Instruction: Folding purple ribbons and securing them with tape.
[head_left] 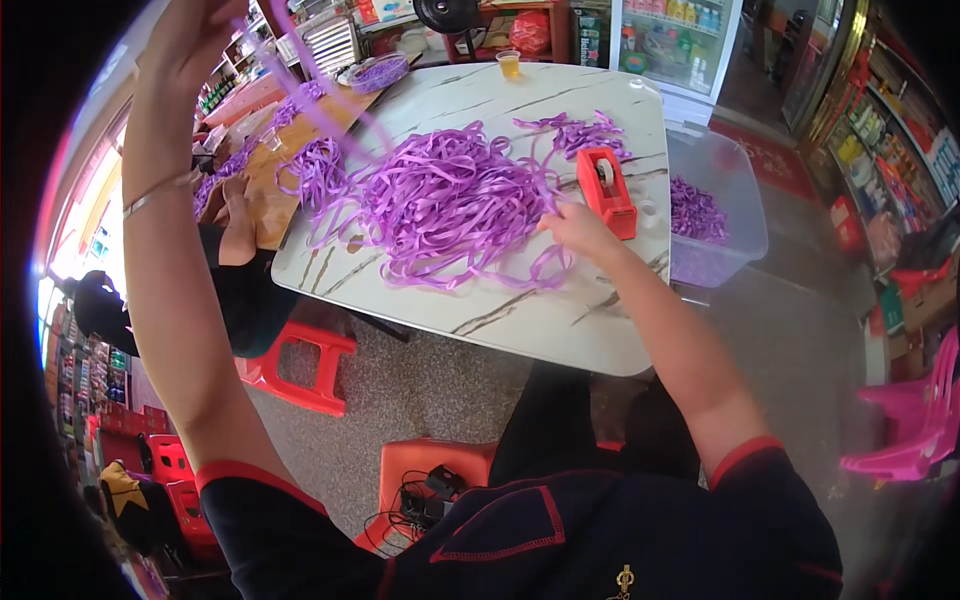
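Observation:
A big tangled heap of purple ribbon [450,195] covers the middle of the marble-patterned table [490,325]. My left hand [190,40] is raised high at the upper left, partly cut off by the picture's edge. From its closed fingers a blurred, looped ribbon strand [315,95] runs down to the heap. At the heap's right side, my right hand [578,230] is closed on ribbon, its fingertips pinched together. Close to that hand stands a red tape dispenser [607,195]. Behind it lies a smaller bunch of purple ribbon pieces [590,135].
A cup of yellow drink [509,65] stands at the table's far edge. Right of the table is a clear plastic bin [735,210] with purple pieces. Another person's hand [236,205] rests by the wooden table at left. Red stools [310,365] stand below.

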